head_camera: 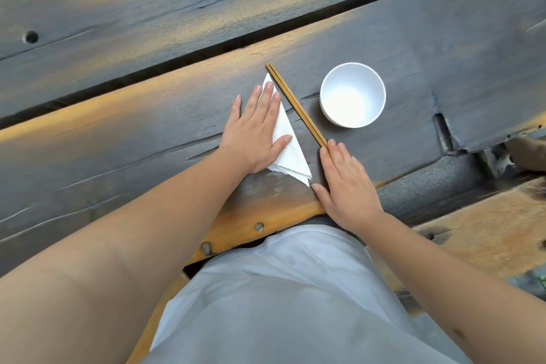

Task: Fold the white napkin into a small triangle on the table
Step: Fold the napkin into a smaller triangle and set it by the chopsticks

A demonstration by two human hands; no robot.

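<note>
White napkin (288,142) lies flat on the dark plank table (443,68), already a long narrow triangle: one point far from the person, near the far ends of the chopsticks, the other end near the table's front edge, where several stacked layer edges fan out slightly. Judged from the layering, the folding is largely done; what seems left is pressing the crease firm, squaring the loose near-side layers, or perhaps one more fold if a smaller triangle is wanted. Left hand (254,130) is spread flat, palm down, fingers together and extended, covering the left half of the napkin; fingertips reach almost to the far point, thumb lies across the middle of the paper. It presses the paper rather than pinching it, nothing clamped. Right hand (344,183) is also flat and open on the table, just beside the napkin's near corner, thumb tip close to that corner but whether touching cannot be told. Its fingertips meet the near ends of the wooden chopsticks (295,103), which run diagonally alongside the napkin's right edge, close at the far end, a small gap nearer the person. White cup (353,94), empty, stands upright beyond the chopsticks, apart from both hands. Pale clothing fills the lower view.
</note>
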